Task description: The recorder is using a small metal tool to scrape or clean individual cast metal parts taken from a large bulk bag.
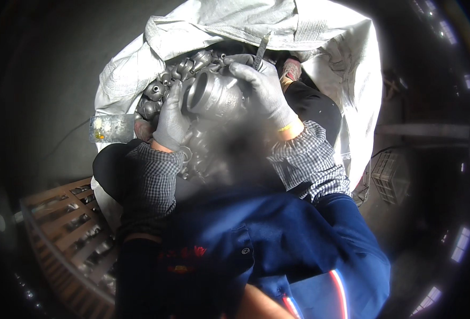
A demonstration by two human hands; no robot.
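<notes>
A large grey pipe fitting [213, 94] with a threaded open end lies between my gloved hands, over the mouth of a white woven sack [346, 64]. My left hand [172, 119] grips it from the left, thumb up along its side. From the right, my right hand [264, 93] curls over its far side. A narrow dark strip-like tool [262, 50] stands up out of my right hand; its lower end is hidden, so its exact kind cannot be seen. Several smaller grey fittings [155, 91] fill the sack around and below. Blur covers the area nearest my body.
The sack's rolled rim surrounds my knees. A clear, stained strip [112, 128] hangs at its left edge. At lower left stands a brown slatted crate [67, 223] holding grey parts. A pale plastic crate [390, 177] sits on the floor at right.
</notes>
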